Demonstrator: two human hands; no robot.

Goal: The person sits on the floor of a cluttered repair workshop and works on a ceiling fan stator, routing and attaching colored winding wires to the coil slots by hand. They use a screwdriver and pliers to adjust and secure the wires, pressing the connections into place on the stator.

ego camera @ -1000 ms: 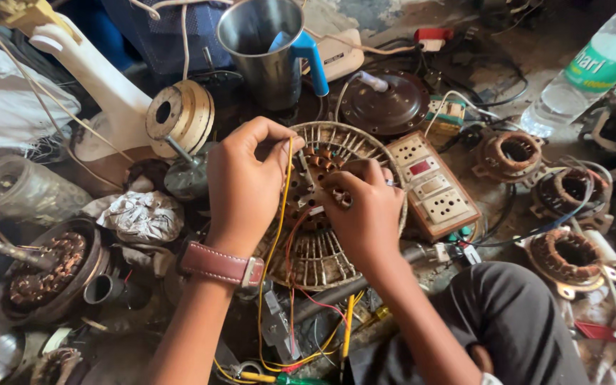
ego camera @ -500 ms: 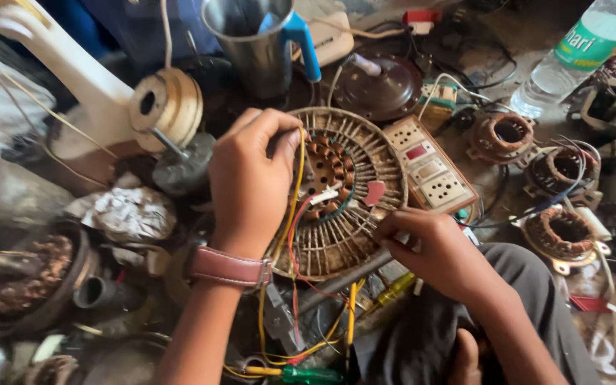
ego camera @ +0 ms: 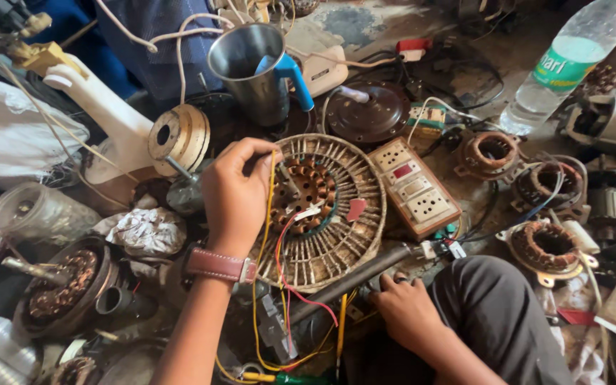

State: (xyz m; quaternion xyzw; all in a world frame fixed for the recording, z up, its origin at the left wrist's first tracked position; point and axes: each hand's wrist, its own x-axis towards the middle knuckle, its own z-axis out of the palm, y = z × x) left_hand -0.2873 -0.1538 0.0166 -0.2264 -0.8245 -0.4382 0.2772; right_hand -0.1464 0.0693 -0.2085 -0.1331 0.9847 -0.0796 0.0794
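At the centre of the frame lies a round finned fan motor (ego camera: 329, 214), its copper windings exposed and red and yellow wires trailing toward the lower edge. The left hand (ego camera: 237, 192) pinches the yellow wire (ego camera: 269, 214) at the rim. Lower right, the right hand (ego camera: 408, 314) rests loosely curled, seemingly empty. The wiring looks unfinished, its leads loose.
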